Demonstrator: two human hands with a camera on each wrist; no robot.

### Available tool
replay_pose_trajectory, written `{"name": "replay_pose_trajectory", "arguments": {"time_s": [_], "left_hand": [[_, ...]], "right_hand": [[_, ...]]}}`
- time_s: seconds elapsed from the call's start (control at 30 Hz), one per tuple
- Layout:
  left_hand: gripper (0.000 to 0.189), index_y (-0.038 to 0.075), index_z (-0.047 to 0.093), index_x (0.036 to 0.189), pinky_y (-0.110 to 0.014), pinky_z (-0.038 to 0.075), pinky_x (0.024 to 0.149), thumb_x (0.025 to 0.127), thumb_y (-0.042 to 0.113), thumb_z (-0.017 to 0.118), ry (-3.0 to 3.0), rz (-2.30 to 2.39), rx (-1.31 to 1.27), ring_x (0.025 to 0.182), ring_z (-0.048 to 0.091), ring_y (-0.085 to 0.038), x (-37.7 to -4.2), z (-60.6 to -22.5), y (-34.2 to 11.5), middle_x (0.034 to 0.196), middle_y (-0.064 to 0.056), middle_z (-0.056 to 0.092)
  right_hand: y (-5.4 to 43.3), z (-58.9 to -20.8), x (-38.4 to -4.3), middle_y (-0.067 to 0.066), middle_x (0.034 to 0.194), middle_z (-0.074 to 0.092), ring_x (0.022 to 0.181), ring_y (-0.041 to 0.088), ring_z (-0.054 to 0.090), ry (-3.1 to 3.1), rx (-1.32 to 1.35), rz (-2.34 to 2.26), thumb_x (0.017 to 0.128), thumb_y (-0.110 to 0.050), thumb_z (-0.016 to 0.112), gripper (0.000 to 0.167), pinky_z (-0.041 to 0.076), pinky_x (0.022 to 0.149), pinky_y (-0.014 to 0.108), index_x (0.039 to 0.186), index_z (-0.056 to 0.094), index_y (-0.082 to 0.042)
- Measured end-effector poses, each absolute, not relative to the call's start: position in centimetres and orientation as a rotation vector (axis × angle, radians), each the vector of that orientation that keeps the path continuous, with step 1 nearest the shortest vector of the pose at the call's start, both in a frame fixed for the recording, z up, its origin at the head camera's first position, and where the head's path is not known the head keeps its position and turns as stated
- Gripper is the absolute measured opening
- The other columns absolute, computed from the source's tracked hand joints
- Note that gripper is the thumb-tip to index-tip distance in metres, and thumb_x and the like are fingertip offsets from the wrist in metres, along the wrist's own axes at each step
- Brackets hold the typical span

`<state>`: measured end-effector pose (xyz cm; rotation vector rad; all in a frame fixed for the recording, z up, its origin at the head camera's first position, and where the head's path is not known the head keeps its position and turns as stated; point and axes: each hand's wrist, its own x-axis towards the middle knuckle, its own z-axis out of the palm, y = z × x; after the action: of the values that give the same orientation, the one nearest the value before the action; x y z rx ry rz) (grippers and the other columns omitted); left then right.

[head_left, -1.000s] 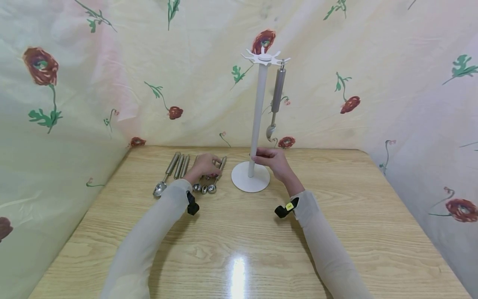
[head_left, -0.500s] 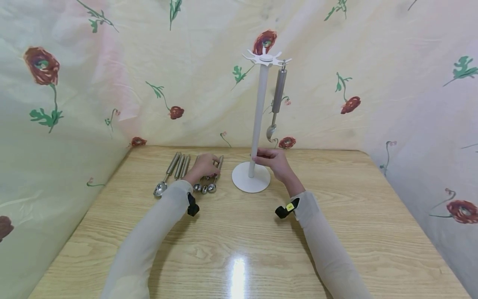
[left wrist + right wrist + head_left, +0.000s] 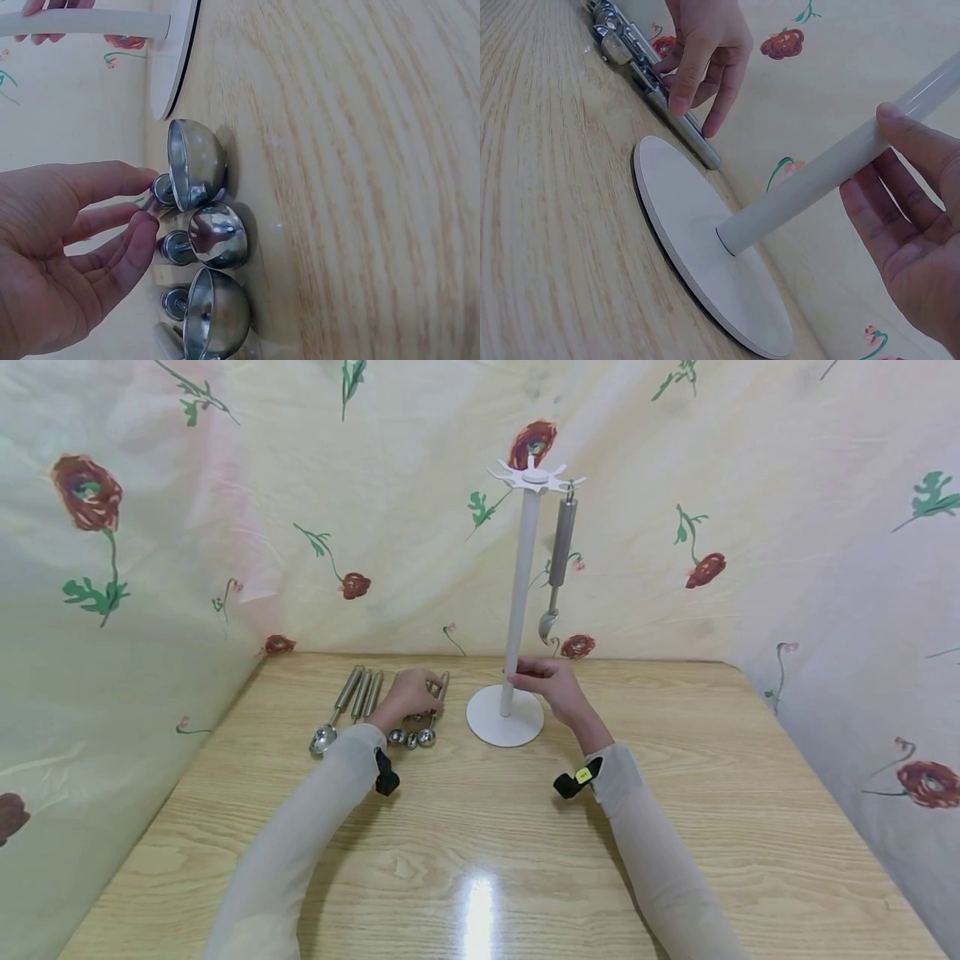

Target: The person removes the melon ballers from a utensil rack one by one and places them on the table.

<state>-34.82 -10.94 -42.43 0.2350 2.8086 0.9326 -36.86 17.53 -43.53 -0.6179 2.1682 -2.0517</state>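
My left hand (image 3: 411,695) pinches the handle of the rightmost steel measuring spoon (image 3: 427,737) between thumb and fingers; in the left wrist view its round bowl (image 3: 196,165) lies on the table beside two other bowls. Part of the handle (image 3: 694,140) shows past the fingertips in the right wrist view. My right hand (image 3: 553,687) holds the white pole (image 3: 519,602) of a rack low down, thumb on one side and fingers on the other. The rack's round base (image 3: 491,727) stands flat on the table. From a prong of its top (image 3: 532,477) hangs a steel scoop (image 3: 560,543).
Left of my left hand lie several more steel utensils, a large spoon (image 3: 323,739) outermost and handles (image 3: 361,693) side by side. The wooden table (image 3: 480,827) ends at a flower-printed cloth (image 3: 405,527) behind. Black wrist cameras sit on both sleeves.
My left fingers have closed on the rightmost measuring spoon, and its handle has shifted slightly left. My right hand and the rack have stayed in place.
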Motion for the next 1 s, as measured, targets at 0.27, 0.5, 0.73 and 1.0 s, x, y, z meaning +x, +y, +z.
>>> {"name": "replay_pose_trajectory", "arguments": {"time_s": [0.27,0.5,0.73,1.0], "left_hand": [[0.047,0.004,0.067,0.132,-0.019,0.051,0.053,0.087,0.010,0.080,2.820,0.949,0.223,0.063,0.068,-0.015,-35.1,-42.8,-10.9,0.090,-0.011,0.073],[0.047,0.005,0.067,0.131,-0.019,0.048,0.051,0.087,0.011,0.080,2.827,0.942,0.220,0.061,0.066,-0.015,-35.2,-42.7,-10.7,0.075,-0.005,0.069],[0.045,0.005,0.067,0.131,-0.019,0.047,0.053,0.088,0.012,0.079,2.817,0.963,0.193,0.064,0.065,-0.015,-35.0,-42.4,-10.6,0.078,-0.004,0.065],[0.044,0.002,0.064,0.135,-0.029,0.056,0.069,0.094,0.013,0.070,2.763,1.139,0.224,0.083,0.067,-0.021,-34.9,-41.3,-10.7,0.115,-0.019,0.068]], "right_hand": [[17.4,-43.3,-37.0,0.007,0.111,0.076,0.101,0.011,0.071,2.173,-0.648,-2.043,0.093,-0.004,0.073,0.037,0.060,0.092,0.024,0.127,0.065,0.009],[17.2,-43.2,-37.0,0.038,0.126,0.061,0.104,0.010,0.072,2.151,-0.700,-2.048,0.095,-0.003,0.070,0.036,0.060,0.094,0.024,0.125,0.063,0.014],[17.1,-43.4,-37.0,0.016,0.111,0.077,0.099,0.010,0.073,2.102,-0.686,-2.133,0.094,0.002,0.070,0.035,0.061,0.090,0.025,0.124,0.062,0.017],[16.8,-43.2,-36.6,-0.009,0.094,0.078,0.095,0.009,0.074,2.090,-0.653,-2.189,0.092,0.003,0.072,0.034,0.062,0.088,0.024,0.121,0.064,0.017]]}}
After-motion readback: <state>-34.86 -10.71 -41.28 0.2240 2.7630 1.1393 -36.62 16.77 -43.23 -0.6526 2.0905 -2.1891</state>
